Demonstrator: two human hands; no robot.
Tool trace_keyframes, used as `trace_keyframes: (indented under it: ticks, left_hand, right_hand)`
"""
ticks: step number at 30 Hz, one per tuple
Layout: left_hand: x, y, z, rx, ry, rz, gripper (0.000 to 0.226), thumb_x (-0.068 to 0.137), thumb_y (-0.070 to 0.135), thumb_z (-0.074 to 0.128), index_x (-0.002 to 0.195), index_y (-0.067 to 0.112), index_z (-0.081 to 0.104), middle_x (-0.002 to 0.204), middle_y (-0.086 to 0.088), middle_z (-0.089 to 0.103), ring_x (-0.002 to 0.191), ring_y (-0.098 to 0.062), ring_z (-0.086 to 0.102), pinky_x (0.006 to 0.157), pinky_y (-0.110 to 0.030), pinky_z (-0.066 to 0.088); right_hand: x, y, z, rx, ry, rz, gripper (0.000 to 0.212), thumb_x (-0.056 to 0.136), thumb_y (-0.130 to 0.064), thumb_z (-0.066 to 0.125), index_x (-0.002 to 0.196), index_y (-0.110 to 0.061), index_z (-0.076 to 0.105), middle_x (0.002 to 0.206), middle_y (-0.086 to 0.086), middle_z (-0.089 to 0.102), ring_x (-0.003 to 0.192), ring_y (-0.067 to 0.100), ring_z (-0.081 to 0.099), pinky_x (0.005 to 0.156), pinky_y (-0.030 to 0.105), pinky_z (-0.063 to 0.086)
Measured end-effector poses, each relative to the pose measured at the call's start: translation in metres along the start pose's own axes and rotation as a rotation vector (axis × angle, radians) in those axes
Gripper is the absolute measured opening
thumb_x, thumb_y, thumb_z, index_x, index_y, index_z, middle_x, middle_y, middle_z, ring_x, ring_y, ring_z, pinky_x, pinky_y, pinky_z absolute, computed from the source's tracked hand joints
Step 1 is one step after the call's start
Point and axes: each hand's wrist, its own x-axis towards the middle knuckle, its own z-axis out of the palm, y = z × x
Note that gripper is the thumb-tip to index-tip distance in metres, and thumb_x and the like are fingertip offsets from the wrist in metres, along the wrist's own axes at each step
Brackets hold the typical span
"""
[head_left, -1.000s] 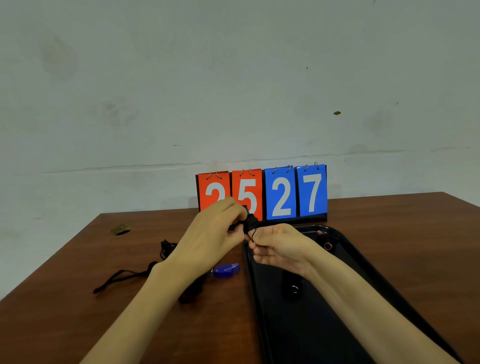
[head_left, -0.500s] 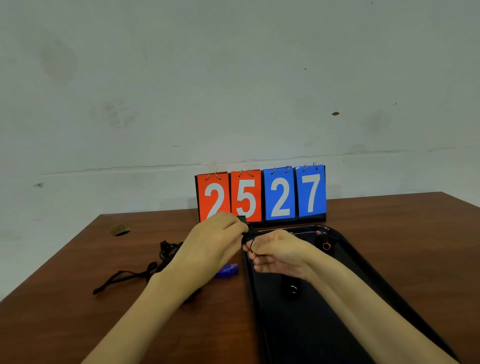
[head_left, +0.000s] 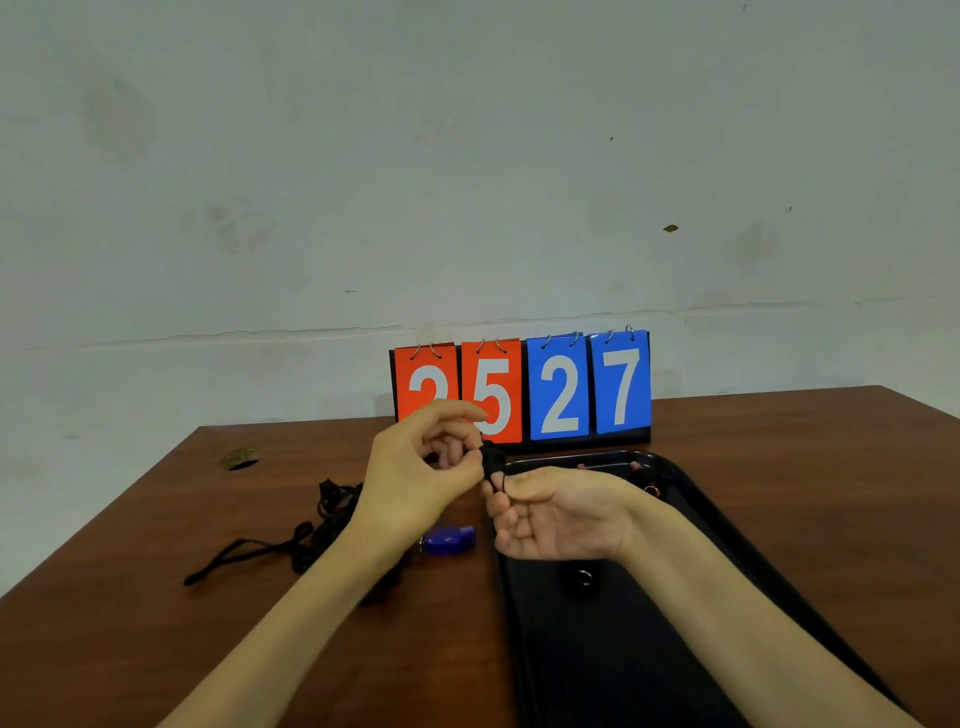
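Between left hand (head_left: 415, 470) and right hand (head_left: 556, 514) grips sits a black piece (head_left: 492, 458).

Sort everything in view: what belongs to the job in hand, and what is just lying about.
In the job: left hand and right hand, both pinching the small black piece between them.

Lying about, untouched: blue whistle, black lanyards, black tray with a small ringed item in it, flip scoreboard, wooden table.
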Motion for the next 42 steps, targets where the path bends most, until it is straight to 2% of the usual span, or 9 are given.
trace_keyframes:
  ticks: [4,12,16,20,24,30,34,37,42]
  left_hand:
    - [0.009,0.003,-0.012,-0.266,-0.109,-0.157,0.028,0.071,0.002,0.075,0.091,0.019,0.068,0.080,0.000,0.074,0.077,-0.012,0.069,0.073,-0.017,0.053]
    - [0.009,0.010,-0.004,-0.176,0.031,-0.034,0.018,0.070,0.002,0.075,0.077,0.018,0.072,0.084,0.000,0.069,0.080,-0.008,0.065,0.072,-0.016,0.052]
    - [0.010,0.008,-0.007,-0.145,0.011,-0.028,0.016,0.075,0.004,0.072,0.078,0.020,0.072,0.080,0.003,0.070,0.078,-0.008,0.066,0.069,-0.017,0.053]
    - [0.011,0.001,-0.008,0.224,-0.041,0.162,0.020,0.083,0.009,0.066,0.088,0.029,0.070,0.089,0.020,0.062,0.090,0.002,0.059,0.080,-0.010,0.047]
    - [0.013,-0.007,-0.013,0.600,-0.159,0.435,0.017,0.084,0.009,0.064,0.099,0.014,0.072,0.094,0.007,0.063,0.088,0.001,0.053,0.076,0.002,0.038]
    - [0.012,-0.011,-0.015,0.766,-0.286,0.511,0.023,0.079,0.016,0.057,0.095,0.013,0.073,0.089,0.000,0.070,0.077,-0.014,0.069,0.067,-0.024,0.056]
    - [0.012,-0.014,-0.012,0.713,-0.300,0.528,0.019,0.077,0.014,0.058,0.087,0.012,0.074,0.084,0.000,0.069,0.072,-0.013,0.068,0.062,-0.024,0.057]
    - [0.010,-0.019,-0.006,0.668,-0.234,0.492,0.018,0.079,0.013,0.059,0.089,0.013,0.073,0.086,0.002,0.067,0.077,-0.008,0.063,0.068,-0.017,0.051]
    - [0.001,-0.013,0.006,0.176,0.062,0.083,0.025,0.081,0.011,0.069,0.084,0.034,0.063,0.083,0.018,0.066,0.083,0.001,0.061,0.074,-0.008,0.048]
  right_hand:
    - [-0.005,-0.006,-0.006,-0.059,-0.077,0.002,0.009,0.085,-0.014,0.056,0.085,-0.010,0.065,0.069,-0.003,0.058,0.062,0.006,0.053,0.068,0.022,0.052]
    - [-0.006,-0.013,-0.009,-0.086,-0.155,-0.056,0.009,0.080,-0.015,0.061,0.087,-0.010,0.063,0.068,-0.003,0.057,0.060,0.005,0.054,0.067,0.023,0.053]
    - [-0.007,-0.014,-0.008,-0.104,-0.129,-0.071,0.008,0.084,-0.014,0.059,0.086,-0.010,0.065,0.069,-0.002,0.057,0.061,0.006,0.055,0.068,0.024,0.053]
    - [-0.006,-0.013,-0.006,-0.155,-0.019,-0.084,0.014,0.091,-0.013,0.051,0.087,-0.010,0.064,0.069,-0.002,0.058,0.062,0.007,0.055,0.068,0.024,0.052]
    - [-0.003,-0.009,-0.003,-0.211,0.058,-0.074,0.017,0.095,-0.011,0.047,0.087,-0.010,0.061,0.067,-0.002,0.057,0.063,0.006,0.053,0.068,0.023,0.052]
    - [0.000,-0.006,-0.002,-0.314,0.130,-0.053,0.014,0.094,-0.008,0.049,0.089,-0.010,0.061,0.067,-0.003,0.058,0.064,0.007,0.053,0.067,0.022,0.052]
    - [0.003,-0.003,-0.001,-0.322,0.151,-0.040,0.014,0.093,-0.006,0.048,0.090,-0.010,0.061,0.065,-0.003,0.058,0.062,0.007,0.053,0.066,0.023,0.052]
    - [0.004,-0.002,-0.002,-0.299,0.163,-0.041,0.016,0.093,-0.007,0.047,0.088,-0.010,0.062,0.065,-0.003,0.058,0.063,0.007,0.053,0.068,0.023,0.051]
    - [0.000,-0.006,-0.001,-0.301,0.135,-0.078,0.015,0.093,-0.008,0.049,0.089,-0.010,0.063,0.066,-0.003,0.058,0.061,0.006,0.054,0.068,0.023,0.051]
